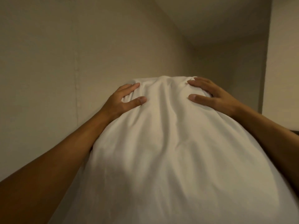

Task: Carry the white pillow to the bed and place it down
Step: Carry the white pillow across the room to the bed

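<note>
In front of the chest, held high against a plain beige wall (48, 46): 1 white pillow (169, 151), filling the lower centre of the head view. 2 hands on it. Left hand (123, 99) clamps the upper left corner, thumb dug into the fabric, fingers wrapped behind. Right hand (212, 96) clamps the upper right corner, grip the same, fingers spread over the bulge. Cover wrinkles between the 2 thumbs.

Progress, judged: pillow lifted and in carry. No bed in view, so the walk and the set-down both remain. 0 other objects visible.
</note>
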A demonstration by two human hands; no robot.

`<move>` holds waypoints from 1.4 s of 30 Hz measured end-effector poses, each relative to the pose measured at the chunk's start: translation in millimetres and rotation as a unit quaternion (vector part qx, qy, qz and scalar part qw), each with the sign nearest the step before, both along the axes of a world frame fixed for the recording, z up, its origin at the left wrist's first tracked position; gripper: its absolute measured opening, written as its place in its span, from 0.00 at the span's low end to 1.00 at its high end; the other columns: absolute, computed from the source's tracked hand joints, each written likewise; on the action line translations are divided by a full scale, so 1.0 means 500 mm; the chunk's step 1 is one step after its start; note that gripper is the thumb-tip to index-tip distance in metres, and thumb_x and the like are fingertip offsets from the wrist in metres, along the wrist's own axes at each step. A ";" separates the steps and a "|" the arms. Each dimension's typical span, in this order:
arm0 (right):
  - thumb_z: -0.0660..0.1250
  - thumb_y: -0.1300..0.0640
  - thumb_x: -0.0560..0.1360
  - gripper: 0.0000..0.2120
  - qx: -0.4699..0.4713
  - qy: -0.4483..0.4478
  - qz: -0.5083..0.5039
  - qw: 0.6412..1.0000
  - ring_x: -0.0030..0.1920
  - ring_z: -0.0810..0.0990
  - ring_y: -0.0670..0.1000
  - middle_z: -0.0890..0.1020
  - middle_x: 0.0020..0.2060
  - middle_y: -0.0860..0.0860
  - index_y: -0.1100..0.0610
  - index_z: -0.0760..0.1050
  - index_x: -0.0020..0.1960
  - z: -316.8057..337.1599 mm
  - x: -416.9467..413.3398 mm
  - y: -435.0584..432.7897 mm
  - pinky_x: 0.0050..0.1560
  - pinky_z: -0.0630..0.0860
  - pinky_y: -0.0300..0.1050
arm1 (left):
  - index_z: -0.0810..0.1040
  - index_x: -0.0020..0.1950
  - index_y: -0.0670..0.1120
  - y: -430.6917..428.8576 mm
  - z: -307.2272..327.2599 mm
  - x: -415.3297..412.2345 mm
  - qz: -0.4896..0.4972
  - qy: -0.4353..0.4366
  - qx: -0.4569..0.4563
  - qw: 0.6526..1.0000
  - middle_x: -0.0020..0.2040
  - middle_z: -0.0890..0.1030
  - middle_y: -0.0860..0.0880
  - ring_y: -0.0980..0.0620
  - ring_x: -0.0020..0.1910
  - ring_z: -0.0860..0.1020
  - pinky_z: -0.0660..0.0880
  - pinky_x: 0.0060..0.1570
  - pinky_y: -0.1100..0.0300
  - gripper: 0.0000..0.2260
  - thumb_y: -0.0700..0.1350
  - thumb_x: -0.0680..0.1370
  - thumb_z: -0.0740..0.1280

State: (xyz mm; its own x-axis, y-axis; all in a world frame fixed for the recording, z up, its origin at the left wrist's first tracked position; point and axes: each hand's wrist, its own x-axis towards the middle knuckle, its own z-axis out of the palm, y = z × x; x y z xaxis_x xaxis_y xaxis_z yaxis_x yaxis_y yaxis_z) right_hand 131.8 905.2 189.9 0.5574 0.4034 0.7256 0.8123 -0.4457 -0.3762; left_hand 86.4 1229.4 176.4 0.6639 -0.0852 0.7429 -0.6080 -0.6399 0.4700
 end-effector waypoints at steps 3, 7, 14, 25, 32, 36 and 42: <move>0.68 0.27 0.60 0.36 0.005 0.015 -0.025 1.000 0.70 0.64 0.36 0.66 0.71 0.39 0.36 0.72 0.66 -0.004 0.027 -0.009 0.70 0.57 0.39 | 0.70 0.70 0.59 -0.005 -0.002 0.065 -0.030 0.010 0.003 0.999 0.74 0.65 0.53 0.58 0.72 0.63 0.58 0.71 0.58 0.36 0.68 0.64 0.67; 0.68 0.28 0.60 0.33 0.007 0.035 -0.061 0.997 0.68 0.65 0.37 0.67 0.71 0.38 0.33 0.72 0.64 -0.007 0.076 -0.003 0.65 0.57 0.34 | 0.70 0.70 0.58 0.002 -0.006 0.166 -0.078 0.020 0.000 0.997 0.73 0.67 0.54 0.59 0.71 0.64 0.58 0.70 0.60 0.35 0.67 0.65 0.67; 0.66 0.34 0.67 0.31 0.011 0.078 -0.147 0.986 0.68 0.67 0.45 0.65 0.73 0.42 0.38 0.70 0.69 0.001 0.193 0.040 0.66 0.61 0.44 | 0.70 0.71 0.57 0.038 0.000 0.373 -0.165 0.052 0.005 0.985 0.72 0.67 0.57 0.60 0.69 0.65 0.59 0.64 0.64 0.35 0.67 0.66 0.66; 0.67 0.34 0.69 0.28 0.036 0.119 -0.252 0.960 0.67 0.68 0.46 0.69 0.72 0.42 0.38 0.72 0.67 -0.001 0.309 0.056 0.68 0.62 0.47 | 0.70 0.71 0.56 0.028 0.005 0.611 -0.266 0.099 0.008 0.959 0.71 0.69 0.57 0.62 0.66 0.67 0.62 0.59 0.67 0.34 0.66 0.67 0.67; 0.67 0.36 0.70 0.28 0.060 0.127 -0.253 0.957 0.66 0.71 0.47 0.71 0.70 0.43 0.42 0.72 0.69 -0.030 0.363 0.036 0.64 0.65 0.44 | 0.71 0.70 0.56 -0.005 -0.004 0.679 -0.274 0.120 0.014 0.954 0.67 0.71 0.61 0.62 0.64 0.68 0.63 0.58 0.66 0.31 0.65 0.69 0.68; 0.67 0.38 0.72 0.27 0.071 0.131 -0.238 0.960 0.67 0.70 0.47 0.71 0.71 0.44 0.44 0.72 0.69 -0.051 0.387 0.021 0.60 0.63 0.40 | 0.71 0.70 0.57 -0.018 -0.010 0.701 -0.266 0.123 0.021 0.956 0.68 0.71 0.61 0.62 0.66 0.69 0.63 0.60 0.66 0.33 0.67 0.67 0.69; 0.67 0.38 0.72 0.27 0.093 0.145 -0.237 0.956 0.64 0.69 0.46 0.69 0.71 0.44 0.42 0.71 0.70 -0.103 0.429 0.010 0.58 0.62 0.38 | 0.73 0.69 0.57 -0.034 -0.041 0.758 -0.271 0.127 0.027 0.954 0.70 0.71 0.61 0.66 0.65 0.69 0.63 0.55 0.75 0.34 0.67 0.65 0.70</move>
